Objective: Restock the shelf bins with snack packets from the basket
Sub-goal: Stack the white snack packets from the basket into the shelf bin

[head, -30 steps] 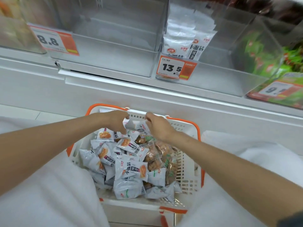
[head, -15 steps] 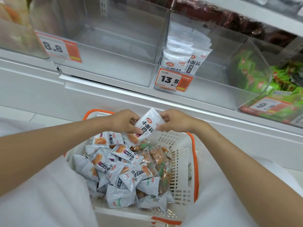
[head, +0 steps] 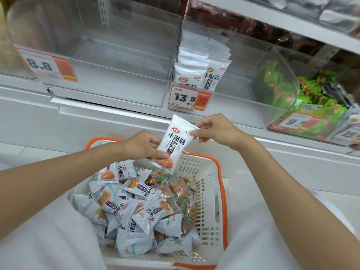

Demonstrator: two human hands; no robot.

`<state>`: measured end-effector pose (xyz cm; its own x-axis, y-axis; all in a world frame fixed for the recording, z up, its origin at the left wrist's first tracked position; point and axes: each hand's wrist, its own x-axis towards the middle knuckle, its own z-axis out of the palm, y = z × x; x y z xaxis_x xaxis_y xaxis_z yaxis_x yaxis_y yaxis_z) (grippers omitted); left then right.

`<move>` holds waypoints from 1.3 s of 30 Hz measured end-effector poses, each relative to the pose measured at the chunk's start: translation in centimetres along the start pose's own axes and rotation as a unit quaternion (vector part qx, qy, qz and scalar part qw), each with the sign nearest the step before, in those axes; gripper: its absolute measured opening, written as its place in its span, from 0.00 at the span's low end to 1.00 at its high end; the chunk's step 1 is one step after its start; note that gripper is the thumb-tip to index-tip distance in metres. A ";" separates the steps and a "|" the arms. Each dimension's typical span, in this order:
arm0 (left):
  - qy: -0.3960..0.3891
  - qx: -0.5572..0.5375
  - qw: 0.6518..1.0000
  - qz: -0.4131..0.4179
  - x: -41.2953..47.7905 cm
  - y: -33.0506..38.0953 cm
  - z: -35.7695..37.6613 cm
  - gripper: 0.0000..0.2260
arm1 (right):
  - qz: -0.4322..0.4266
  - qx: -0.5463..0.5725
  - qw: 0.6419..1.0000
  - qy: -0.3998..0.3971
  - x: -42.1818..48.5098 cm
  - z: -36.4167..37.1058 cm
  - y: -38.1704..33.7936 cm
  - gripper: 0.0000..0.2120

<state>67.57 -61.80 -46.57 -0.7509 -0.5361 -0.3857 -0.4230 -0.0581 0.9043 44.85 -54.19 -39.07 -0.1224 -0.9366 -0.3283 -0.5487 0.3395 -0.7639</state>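
Head view: left hand (head: 144, 147) grips the lower end of a white packet (head: 175, 141), and right hand (head: 216, 131) pinches its top corner. The packet is tilted over the far rim of the basket (head: 220, 173), below the middle bin (head: 233, 90) where like packets stand upright. Risks, judged: the corner pinch is slight, so the slick film may slip and the packet drop. An empty bin (head: 116, 78) sits just left, inviting misplacement. A careless push could topple the standing row.

The white snack packet (head: 175, 142) bears black lettering; the latticed white basket (head: 209, 193) has an orange rim.
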 end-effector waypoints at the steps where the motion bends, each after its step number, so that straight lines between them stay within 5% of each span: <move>1: 0.002 -0.004 1.000 0.004 0.1 0.1 0.0 0.13 | -0.001 0.007 1.000 0.007 -0.1 -0.1 -0.1 0.06; 10: 0.051 0.077 0.991 0.100 0.4 5.2 -0.7 0.09 | -0.092 0.111 0.986 0.085 -2.1 -1.2 -2.1 0.03; 16: 0.182 0.157 0.942 0.236 0.1 17.2 -1.8 0.10 | -0.209 0.116 0.939 0.247 -4.4 -7.2 -6.5 0.12; 22: 0.291 0.235 0.894 0.245 2.3 20.9 -4.2 0.06 | -0.244 0.105 0.889 0.374 -4.2 -13.2 -9.2 0.09; 31: 0.312 0.237 0.899 0.193 6.5 19.6 -4.6 0.06 | -0.099 0.086 0.939 0.318 5.3 -8.9 -3.1 0.10; 35: 0.319 0.235 0.898 0.191 7.2 18.9 -4.3 0.08 | -0.050 0.046 0.959 0.276 6.0 -7.8 -2.5 0.36; 39: 0.326 0.236 0.893 0.201 7.3 18.6 -4.2 0.10 | -0.043 0.038 0.966 0.250 7.5 -8.1 -3.2 0.23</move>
<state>56.39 -70.31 -31.80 -0.5012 -0.8184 0.2813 -0.4675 0.5296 0.7078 38.99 -62.97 -34.55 -0.4748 -0.8795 0.0328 -0.5139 0.2468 -0.8216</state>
